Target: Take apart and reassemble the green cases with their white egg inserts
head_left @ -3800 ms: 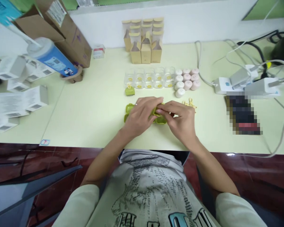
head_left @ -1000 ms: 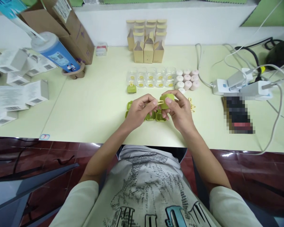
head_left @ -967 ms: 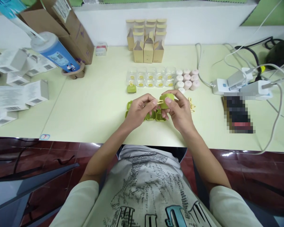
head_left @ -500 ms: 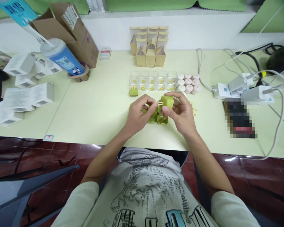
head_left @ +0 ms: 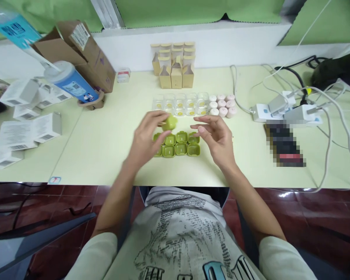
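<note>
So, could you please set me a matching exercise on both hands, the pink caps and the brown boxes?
1 left hand
2 right hand
3 pink caps
4 brown boxes

A farthest back
B open, empty
C holds a green case
D right of the clear cases

Pairs: 1-C, 2-B, 3-D, 4-A.

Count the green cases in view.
9: one green case in the left hand, eight open cases in two rows on the table; the hand may hide more.
</note>
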`<state>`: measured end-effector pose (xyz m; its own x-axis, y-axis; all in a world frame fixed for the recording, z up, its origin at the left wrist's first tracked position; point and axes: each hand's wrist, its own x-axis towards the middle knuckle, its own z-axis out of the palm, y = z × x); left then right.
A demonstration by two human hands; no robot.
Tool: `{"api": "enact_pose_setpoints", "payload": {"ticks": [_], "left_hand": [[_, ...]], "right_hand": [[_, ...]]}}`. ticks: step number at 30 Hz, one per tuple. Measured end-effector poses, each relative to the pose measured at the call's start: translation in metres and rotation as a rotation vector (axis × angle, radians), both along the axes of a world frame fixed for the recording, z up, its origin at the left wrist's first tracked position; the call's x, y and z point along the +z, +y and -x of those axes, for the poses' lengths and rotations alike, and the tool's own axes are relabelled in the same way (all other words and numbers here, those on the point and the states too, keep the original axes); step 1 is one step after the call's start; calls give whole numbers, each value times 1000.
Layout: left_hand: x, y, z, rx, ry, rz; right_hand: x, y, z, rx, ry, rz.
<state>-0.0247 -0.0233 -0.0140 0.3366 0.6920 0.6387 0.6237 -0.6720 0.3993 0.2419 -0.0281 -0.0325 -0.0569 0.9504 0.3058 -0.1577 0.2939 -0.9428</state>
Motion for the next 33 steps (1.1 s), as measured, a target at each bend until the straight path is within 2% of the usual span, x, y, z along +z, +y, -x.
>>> {"api": "enact_pose_setpoints", "payload": {"ticks": [3,6,10,17,19,21,24,26,29,33], "left_hand": [[0,11,44,31,159,127],[-9,22,65,18,285,222],[-18,30,60,-4,342,261],[-18,31,52,7,373,286],[-17,30,54,4,371,301],[-15,30,56,8,349,296],[-13,32,60,11,305,262],[-11,35,61,11,300,241],[-8,41,62,-5,350,246],[-5,47,61,-43,409,265]], "right_hand": [[-5,8,-9,-98,14,2],[-10,13,-13,-125,18,37],[-10,12,-9,-126,7,69],[-9,9,-9,-86,-85,66],[-10,6,-8,-88,-208,-7],[-10,-1,1,-76,-426,-168],[-9,-13,31,13,-813,-450],[-8,-19,57,77,-1021,-566],[-10,-22,86,126,-1227,-636],[-15,-19,95,183,-1326,-664]]}}
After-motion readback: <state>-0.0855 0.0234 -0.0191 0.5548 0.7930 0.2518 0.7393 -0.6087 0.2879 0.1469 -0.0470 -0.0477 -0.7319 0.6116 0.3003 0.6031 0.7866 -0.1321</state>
